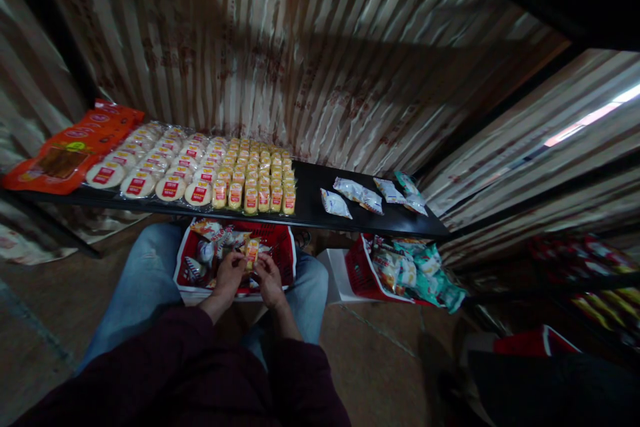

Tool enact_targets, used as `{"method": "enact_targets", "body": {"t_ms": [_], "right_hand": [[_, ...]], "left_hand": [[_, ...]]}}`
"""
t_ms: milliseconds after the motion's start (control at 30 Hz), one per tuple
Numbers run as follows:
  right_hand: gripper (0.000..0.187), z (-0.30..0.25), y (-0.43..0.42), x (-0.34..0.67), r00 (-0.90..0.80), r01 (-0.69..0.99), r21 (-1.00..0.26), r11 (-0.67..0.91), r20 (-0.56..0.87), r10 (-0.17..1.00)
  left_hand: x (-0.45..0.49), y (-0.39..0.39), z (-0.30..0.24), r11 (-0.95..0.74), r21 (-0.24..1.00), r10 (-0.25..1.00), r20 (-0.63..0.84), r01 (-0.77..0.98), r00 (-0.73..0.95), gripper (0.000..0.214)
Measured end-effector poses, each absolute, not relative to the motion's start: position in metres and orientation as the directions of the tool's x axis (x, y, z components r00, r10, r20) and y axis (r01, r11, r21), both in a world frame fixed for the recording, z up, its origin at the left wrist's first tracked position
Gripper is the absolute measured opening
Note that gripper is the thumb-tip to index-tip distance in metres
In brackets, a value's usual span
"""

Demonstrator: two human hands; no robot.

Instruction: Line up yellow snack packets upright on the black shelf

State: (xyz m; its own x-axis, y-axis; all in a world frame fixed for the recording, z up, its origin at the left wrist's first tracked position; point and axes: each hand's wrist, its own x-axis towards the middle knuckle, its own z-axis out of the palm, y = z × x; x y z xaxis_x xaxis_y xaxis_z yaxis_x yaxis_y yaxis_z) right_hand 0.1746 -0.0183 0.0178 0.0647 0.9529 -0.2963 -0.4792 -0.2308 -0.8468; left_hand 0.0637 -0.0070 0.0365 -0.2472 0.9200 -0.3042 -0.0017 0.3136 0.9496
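Between my two hands is a small yellow wrapped snack cake (252, 252) with a red and white label, held upright over a red basket (286, 240). My left hand (232, 272) pinches its left side and my right hand (268, 275) its right side. Under them the basket holds several packaged snacks, partly hidden by my hands. Just above, on a black shelf, stand rows of similar yellow snack cakes (250, 200). To their left lie rows of round white wrapped cakes (171, 188) with red labels.
An orange snack bag (75, 150) lies at the shelf's left end. Several white packets (336, 203) lie scattered on the black shelf (310, 180) at right. A second red basket (357, 267) with colourful packets stands on the floor beside my right knee. Striped curtain (280, 47) hangs behind.
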Motion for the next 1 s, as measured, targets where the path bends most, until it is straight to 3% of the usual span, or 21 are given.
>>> {"method": "enact_targets", "body": {"t_ms": [200, 367, 600, 1000], "right_hand": [[0.037, 0.02, -0.02, 0.175, 0.091, -0.454, -0.865, -0.214, -0.284, 0.955], [0.043, 0.015, -0.019, 0.173, 0.017, -0.435, -0.876, -0.209, -0.239, 0.971], [0.041, 0.017, -0.019, 0.171, 0.062, -0.342, -0.933, -0.112, -0.142, 0.988], [0.035, 0.02, -0.019, 0.175, 0.109, -0.424, -0.899, -0.108, -0.169, 0.98]], "left_hand": [[0.061, -0.005, 0.036, 0.294, 0.954, 0.93, -0.273, 0.055, -0.245, 0.013], [0.061, -0.005, 0.031, 0.259, 0.964, 0.931, -0.231, 0.064, -0.283, 0.012], [0.06, -0.005, 0.034, 0.174, 0.971, 0.952, -0.124, 0.161, -0.28, 0.017], [0.064, -0.01, 0.027, 0.064, 0.961, 0.968, 0.005, 0.268, -0.252, 0.022]]}}
